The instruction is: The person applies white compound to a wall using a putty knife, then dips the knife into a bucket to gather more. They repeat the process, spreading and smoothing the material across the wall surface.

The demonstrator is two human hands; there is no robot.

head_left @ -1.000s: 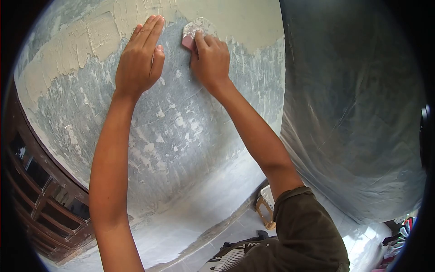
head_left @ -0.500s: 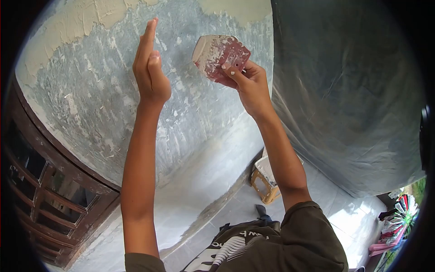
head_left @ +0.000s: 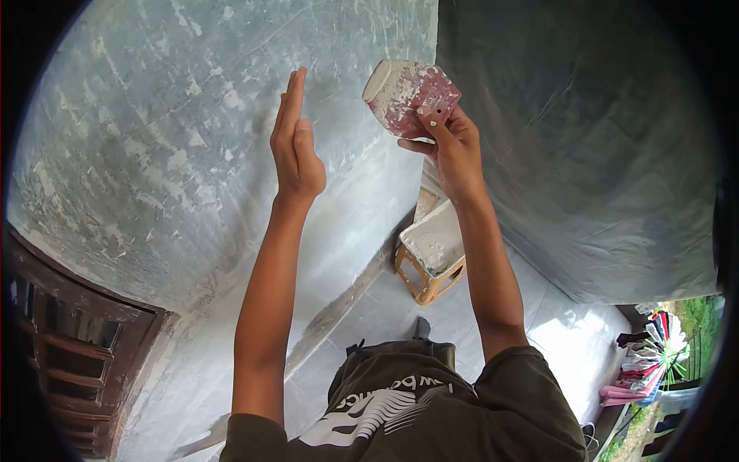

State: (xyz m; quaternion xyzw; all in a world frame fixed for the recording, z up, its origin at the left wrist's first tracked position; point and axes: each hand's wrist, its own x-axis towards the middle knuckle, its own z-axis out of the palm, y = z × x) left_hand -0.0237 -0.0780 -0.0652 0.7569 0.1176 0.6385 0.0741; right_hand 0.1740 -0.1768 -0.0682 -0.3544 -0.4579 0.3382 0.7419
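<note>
In my right hand is a dark red putty scraper, pinched between thumb and fingers at its lower right side. Pale putty is caked over its left part and flecked across the rest. My left hand is raised edge-on, fingers straight and together, palm turned toward the scraper and holding nothing. Behind both hands is a grey wall with scattered white putty marks; it turns whiter lower down.
A tan stool below my right forearm bears a tray with pale putty. Dark sheeting covers the right side. A brown wooden frame with panes stands lower left. Hanging clothes are at the far right.
My view has tilted down, so the cream putty along the wall's top has left the frame and more of the stool and tray shows. Both hands appear farther right.
</note>
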